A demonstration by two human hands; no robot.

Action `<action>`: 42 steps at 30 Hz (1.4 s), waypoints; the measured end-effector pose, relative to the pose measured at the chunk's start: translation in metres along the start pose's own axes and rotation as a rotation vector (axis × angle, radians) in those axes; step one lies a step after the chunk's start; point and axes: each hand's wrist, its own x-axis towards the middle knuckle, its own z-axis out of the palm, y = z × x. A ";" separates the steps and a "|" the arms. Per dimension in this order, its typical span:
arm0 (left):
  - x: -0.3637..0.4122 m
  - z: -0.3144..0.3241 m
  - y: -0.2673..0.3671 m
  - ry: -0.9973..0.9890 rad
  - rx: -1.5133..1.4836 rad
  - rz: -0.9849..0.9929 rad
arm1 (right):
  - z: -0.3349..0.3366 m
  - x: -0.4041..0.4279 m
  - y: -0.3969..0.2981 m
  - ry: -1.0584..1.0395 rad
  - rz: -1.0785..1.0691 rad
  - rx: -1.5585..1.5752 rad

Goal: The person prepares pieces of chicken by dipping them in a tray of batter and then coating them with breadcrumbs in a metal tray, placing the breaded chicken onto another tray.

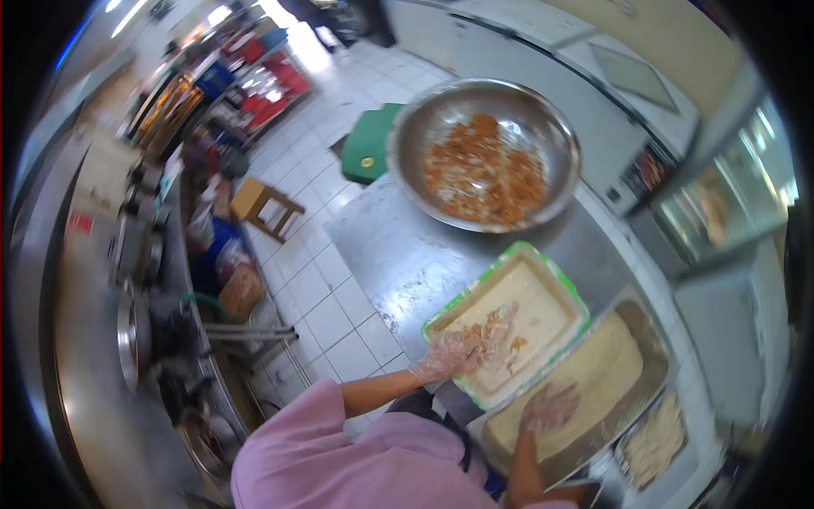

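Note:
My left hand, in a clear plastic glove, is at the near left end of a green-rimmed rectangular tub of pale batter, against pieces of raw, orange-tinged meat. Whether its fingers grip a piece is unclear. My right hand, gloved too, rests with its fingers spread on the pale flour in a deep steel pan beside the tub. Beyond them stands a wide steel bowl with orange-red seasoned contents.
The steel table holds the bowl and tub. A small tray of floured pieces lies right of the pan. Farther off are a green lidded container, a wooden stool, a white chest freezer and a steel counter with cookware.

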 end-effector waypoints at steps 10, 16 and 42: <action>0.038 -0.028 0.000 -0.087 0.016 0.064 | 0.010 0.025 -0.008 -0.051 0.147 0.122; 0.033 -0.019 0.007 -0.061 -0.117 0.123 | 0.024 0.024 0.021 -0.190 0.185 0.197; 0.031 -0.027 0.014 -0.063 -0.127 0.097 | 0.039 0.035 0.020 -0.043 0.274 0.432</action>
